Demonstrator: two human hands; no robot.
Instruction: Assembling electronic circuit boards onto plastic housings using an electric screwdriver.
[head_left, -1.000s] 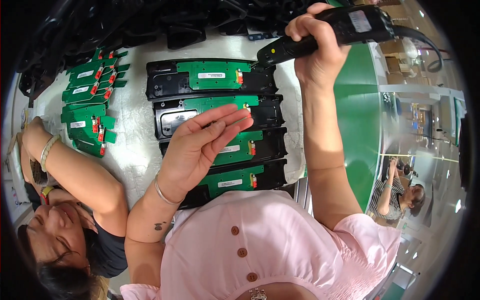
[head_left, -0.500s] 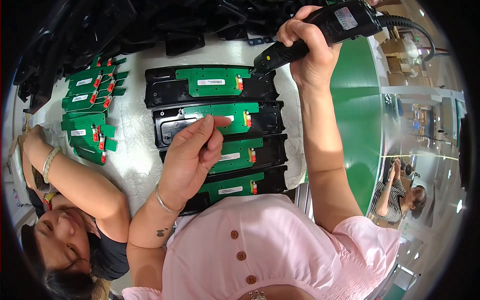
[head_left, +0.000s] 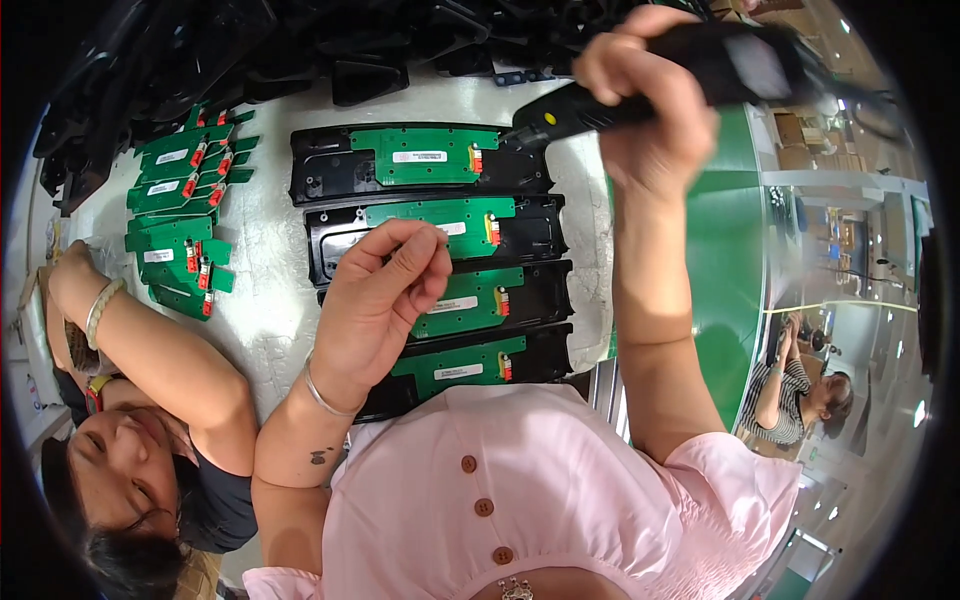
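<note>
My right hand [head_left: 660, 125] grips a black electric screwdriver [head_left: 575, 112], its body smeared by motion. The driver's tip is at the upper right corner of a green circuit board [head_left: 425, 172], which lies in the farthest black plastic housing [head_left: 320, 172]; whether it touches is unclear. My left hand [head_left: 372, 300] hovers over the second housing [head_left: 535, 230], thumb and fingertips pressed together; anything small between them is hidden. That hand partly covers the second green board [head_left: 480, 215]. Nearer to me are two more housings with boards, the closest board [head_left: 430, 375] just above my shirt.
Loose green boards with red connectors [head_left: 180, 210] lie in a stack on the left. Black plastic parts [head_left: 370, 75] crowd the far edge. At the left a co-worker's arm [head_left: 160, 350] reaches along the table. A green surface [head_left: 725, 240] runs along the right.
My right hand has shifted rightward, and the screwdriver lies a little flatter. My left index finger, stretched out before, has curled in against the thumb. The housings look almost unmoved.
</note>
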